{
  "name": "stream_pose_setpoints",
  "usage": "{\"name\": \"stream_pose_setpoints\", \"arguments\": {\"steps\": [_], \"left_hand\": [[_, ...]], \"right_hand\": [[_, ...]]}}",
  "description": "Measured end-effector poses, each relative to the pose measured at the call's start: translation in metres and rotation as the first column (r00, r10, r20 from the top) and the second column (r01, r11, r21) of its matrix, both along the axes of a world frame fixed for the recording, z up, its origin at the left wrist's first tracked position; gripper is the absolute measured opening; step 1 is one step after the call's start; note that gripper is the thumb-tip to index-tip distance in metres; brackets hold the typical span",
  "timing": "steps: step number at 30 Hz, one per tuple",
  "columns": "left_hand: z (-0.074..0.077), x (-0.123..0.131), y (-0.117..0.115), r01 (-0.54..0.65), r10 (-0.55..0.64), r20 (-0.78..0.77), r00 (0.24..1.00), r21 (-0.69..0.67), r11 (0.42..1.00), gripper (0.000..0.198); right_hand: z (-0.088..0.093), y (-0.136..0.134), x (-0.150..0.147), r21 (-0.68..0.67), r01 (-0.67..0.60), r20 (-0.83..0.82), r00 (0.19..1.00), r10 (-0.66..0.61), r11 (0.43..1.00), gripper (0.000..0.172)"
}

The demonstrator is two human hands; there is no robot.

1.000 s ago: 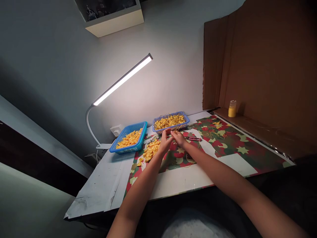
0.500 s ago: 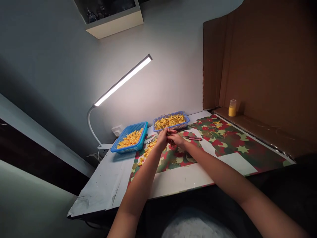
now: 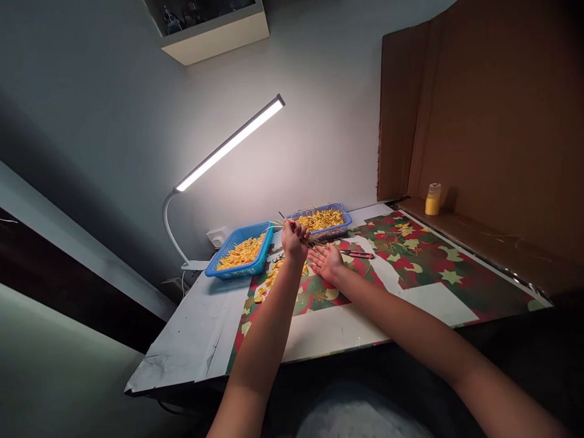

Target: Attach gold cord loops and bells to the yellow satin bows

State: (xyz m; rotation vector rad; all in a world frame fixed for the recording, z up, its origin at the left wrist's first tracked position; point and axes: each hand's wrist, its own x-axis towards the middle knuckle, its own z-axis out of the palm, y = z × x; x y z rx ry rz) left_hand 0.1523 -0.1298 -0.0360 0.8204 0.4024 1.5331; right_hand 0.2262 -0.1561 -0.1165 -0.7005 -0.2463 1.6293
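Note:
My left hand [image 3: 294,241] is closed around a bundle of thin, straw-coloured strands [image 3: 279,224] that stick out on both sides of the fist. A thin dark tip shows among them at the upper left. Just to its right, my right hand [image 3: 326,264] lies palm up with its fingers stretched out, close to the lower ends of the strands. Whether it touches them I cannot tell. Loose yellow petal-like pieces [image 3: 260,295] lie on the camouflage-patterned sheet below the left wrist. A pink-handled tool [image 3: 363,255] rests to the right of my right hand.
Behind the hands stand a blue basket [image 3: 214,272] of yellow pieces and a periwinkle basket [image 3: 348,219] of yellow curly-stemmed pieces. A lit desk lamp [image 3: 230,146] leans over from the left. A small yellow bottle [image 3: 433,201] stands by the cardboard wall [image 3: 483,121] on the right.
My hands were together half a second ago and are now apart. The left has risen slightly with the strands showing, while the right has opened palm up. The view has shifted slightly.

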Motion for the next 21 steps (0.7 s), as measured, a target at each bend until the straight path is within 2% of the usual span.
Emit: {"name": "stream_pose_setpoints", "arguments": {"steps": [4,13,16,19,21], "left_hand": [[0.0,0.004,-0.004,0.006,-0.006,-0.017,1.0,0.001,1.0,0.043],[-0.033,0.025,-0.003,0.029,-0.028,-0.146,0.989,0.004,1.0,0.043],[-0.04,0.027,0.0,0.059,-0.056,-0.202,0.978,0.009,0.998,0.041],[-0.045,0.028,-0.001,0.108,-0.101,-0.27,0.958,0.01,0.994,0.045],[-0.047,0.029,-0.003,0.138,-0.128,-0.315,0.941,0.01,0.99,0.05]], "right_hand": [[0.005,-0.003,-0.001,0.005,-0.016,-0.113,0.994,0.016,1.0,0.043],[0.003,0.005,0.007,0.073,0.075,-0.211,0.976,-0.058,0.995,0.029],[0.001,0.007,0.006,0.078,0.103,-0.221,0.972,-0.084,0.992,0.032],[0.0,0.009,0.005,0.111,0.14,-0.213,0.97,-0.114,0.984,0.025],[-0.001,0.01,0.005,0.156,0.172,-0.203,0.969,-0.138,0.973,0.03]]}}
